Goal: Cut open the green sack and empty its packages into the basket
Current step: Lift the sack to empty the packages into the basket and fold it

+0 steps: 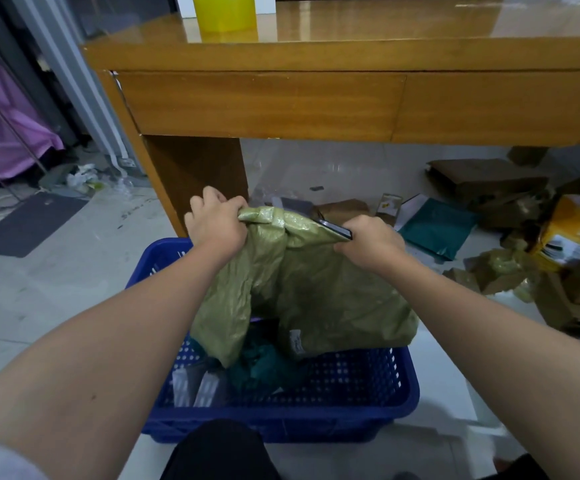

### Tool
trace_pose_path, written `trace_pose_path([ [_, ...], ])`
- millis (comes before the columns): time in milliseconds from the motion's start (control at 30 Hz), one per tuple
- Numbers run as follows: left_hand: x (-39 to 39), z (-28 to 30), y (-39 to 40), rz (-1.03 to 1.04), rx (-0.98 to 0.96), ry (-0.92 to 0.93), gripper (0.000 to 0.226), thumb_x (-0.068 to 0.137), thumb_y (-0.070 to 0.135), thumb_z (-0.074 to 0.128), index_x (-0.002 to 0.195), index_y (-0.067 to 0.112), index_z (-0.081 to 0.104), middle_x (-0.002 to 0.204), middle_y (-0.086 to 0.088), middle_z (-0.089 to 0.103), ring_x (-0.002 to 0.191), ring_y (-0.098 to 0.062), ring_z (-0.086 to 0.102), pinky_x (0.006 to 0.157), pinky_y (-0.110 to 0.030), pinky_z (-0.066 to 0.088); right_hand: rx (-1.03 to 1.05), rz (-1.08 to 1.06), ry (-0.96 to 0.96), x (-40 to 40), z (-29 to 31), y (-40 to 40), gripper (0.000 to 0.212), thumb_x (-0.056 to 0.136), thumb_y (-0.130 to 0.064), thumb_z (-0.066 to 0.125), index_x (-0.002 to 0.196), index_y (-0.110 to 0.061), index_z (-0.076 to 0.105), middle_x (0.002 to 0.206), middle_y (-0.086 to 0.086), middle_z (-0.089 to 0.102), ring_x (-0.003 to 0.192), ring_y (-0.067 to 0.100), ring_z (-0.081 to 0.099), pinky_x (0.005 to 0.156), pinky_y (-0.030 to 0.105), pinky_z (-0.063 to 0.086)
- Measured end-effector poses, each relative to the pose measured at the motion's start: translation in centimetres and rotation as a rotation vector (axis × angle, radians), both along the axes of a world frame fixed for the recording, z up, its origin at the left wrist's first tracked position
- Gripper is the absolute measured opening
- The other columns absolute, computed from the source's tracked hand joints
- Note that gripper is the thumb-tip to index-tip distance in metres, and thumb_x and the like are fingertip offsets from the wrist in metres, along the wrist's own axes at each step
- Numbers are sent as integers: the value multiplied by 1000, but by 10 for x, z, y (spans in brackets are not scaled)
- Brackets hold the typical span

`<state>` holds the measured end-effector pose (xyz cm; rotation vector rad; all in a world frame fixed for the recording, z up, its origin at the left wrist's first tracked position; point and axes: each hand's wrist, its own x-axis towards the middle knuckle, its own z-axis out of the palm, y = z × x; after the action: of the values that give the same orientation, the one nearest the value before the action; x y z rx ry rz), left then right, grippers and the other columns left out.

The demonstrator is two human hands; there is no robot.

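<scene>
Both hands held the green sack up by its closed end, above the blue basket that stood on the pale tiled floor. The left hand had its grip clenched around a bunched corner of the sack's top edge. The right hand gripped the other corner, and a dark, flat tool was pinched in that same grip, lying against the woven fabric; whether it was a knife or a cutter could not be told.

The sack hung upside down with its lower, open end reaching into the basket. A white label showed near its bottom edge. Inside the basket, under the sack's mouth, lay a crumpled dark-green package and, to its left, grey packages leaning against the basket's perforated wall.

Behind the sack stood a wooden counter with a yellow container on its top. On the floor to the right lay a flat teal mailer, brown cardboard boxes and a yellow carton, well apart from the basket. A dark mat lay on the floor to the left.
</scene>
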<state>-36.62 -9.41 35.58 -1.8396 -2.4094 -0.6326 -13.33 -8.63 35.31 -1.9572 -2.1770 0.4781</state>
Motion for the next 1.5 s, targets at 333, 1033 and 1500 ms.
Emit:
trace_pose_path([
  [333,53,44,6,-367,151,-624,56,84,4,66,128,28,41,122,-2,30,89,1,45,79,-9,41,-394,-278,836,-23,16,-2,27,87,-27,70,107,-9,67,99,10,72,81,24,67,74,33,56],
  [1033,67,-34,-33,115,-645,-1977,100,77,87,20,125,10,61,125,-17,62,121,-34,53,95,-51,40,-649,-710,1666,-56,3,-26,57,92,-58,42,112,-11,68,103,19,69,89,32,64,74,42,50],
  [1500,44,-31,-4,324,-124,-1851,38,81,24,68,116,9,66,105,-16,73,93,-30,68,59,-37,57,-916,-574,1001,-39,-15,-34,36,87,-42,64,73,-14,47,44,-3,38,30,6,26,26,12,21],
])
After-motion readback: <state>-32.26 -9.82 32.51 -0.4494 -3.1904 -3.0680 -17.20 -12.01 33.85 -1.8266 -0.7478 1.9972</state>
